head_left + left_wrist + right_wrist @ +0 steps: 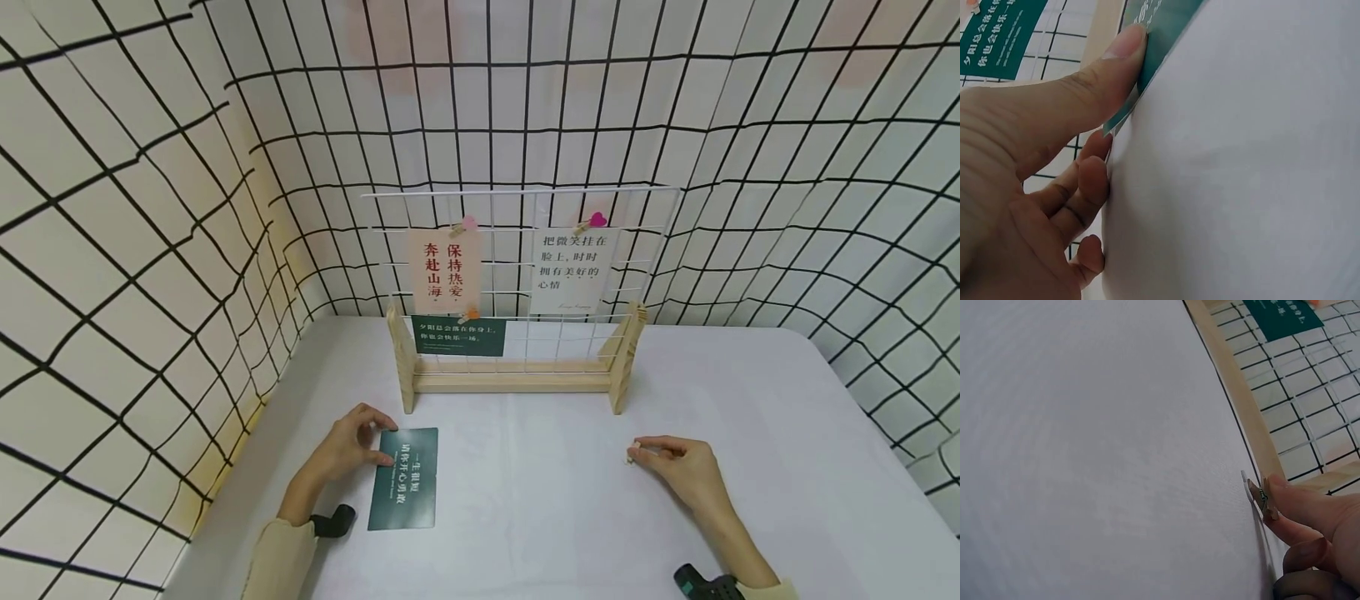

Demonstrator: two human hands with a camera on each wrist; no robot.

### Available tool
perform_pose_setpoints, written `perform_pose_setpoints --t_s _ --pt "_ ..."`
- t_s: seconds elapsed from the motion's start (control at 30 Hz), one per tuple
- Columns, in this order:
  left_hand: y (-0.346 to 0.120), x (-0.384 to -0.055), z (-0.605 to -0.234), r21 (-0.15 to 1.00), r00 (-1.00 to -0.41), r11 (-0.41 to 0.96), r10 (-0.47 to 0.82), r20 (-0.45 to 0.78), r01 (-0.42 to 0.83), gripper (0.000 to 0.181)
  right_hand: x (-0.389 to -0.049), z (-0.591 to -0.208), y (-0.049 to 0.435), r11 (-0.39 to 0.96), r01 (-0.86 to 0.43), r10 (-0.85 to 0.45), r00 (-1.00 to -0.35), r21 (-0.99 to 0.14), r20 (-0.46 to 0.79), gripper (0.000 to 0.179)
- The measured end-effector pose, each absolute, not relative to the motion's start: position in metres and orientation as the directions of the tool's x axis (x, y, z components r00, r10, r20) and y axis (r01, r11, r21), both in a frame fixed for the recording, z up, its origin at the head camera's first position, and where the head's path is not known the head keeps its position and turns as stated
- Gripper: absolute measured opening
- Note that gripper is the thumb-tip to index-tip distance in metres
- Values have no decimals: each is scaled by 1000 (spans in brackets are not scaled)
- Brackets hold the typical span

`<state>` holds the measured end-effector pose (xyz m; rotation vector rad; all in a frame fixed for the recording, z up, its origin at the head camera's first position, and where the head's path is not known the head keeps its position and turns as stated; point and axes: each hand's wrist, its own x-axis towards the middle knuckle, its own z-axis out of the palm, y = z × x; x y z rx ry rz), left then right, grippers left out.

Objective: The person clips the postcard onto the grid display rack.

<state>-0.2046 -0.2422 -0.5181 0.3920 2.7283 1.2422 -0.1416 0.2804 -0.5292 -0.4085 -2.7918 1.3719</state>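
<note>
My left hand [347,446] holds a dark green card [405,492] with white writing by its left edge and upper corner, low over the white table. In the left wrist view the thumb [1125,47] presses on the card's face, with the other fingers curled at its edge. My right hand [684,468] pinches a small wooden clothespin [1262,495] between thumb and finger; its metal spring shows in the right wrist view. Beyond both hands stands a white wire grid rack [525,333] on a wooden base [513,383].
On the rack hang a pink card [446,279], a white card [572,279] and another green card [459,336], held by clothespins with pink and orange tops. Black grid netting [487,100] hangs before white cloth around the table [525,500].
</note>
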Motion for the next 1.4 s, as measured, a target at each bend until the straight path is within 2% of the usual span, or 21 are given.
perform_pose_setpoints --t_s 0.33,0.6,0.8,1.1,1.23,1.4 --pt "-237 -203 -519 793 -951 583 309 -19 174 54 -140 -531 284 497 183 196 -976 -848 -96 49" --pt "-234 -201 -522 789 -949 579 315 20 208 43 -140 -529 288 413 195 170 -976 -890 -136 51" --pt "-228 -199 -521 811 -960 552 277 42 194 43 -140 -531 290 424 201 150 -977 -883 -150 52" --pt "-225 -199 -520 864 -969 487 247 5 129 40 -140 -534 293 251 174 99 -983 -952 -154 43" --pt "-227 -198 -520 885 -954 445 298 -5 135 38 -140 -533 295 214 187 102 -980 -959 -169 38" --pt "-231 -196 -519 926 -890 345 456 -24 152 37 -141 -529 298 180 262 103 -964 -948 -247 47"
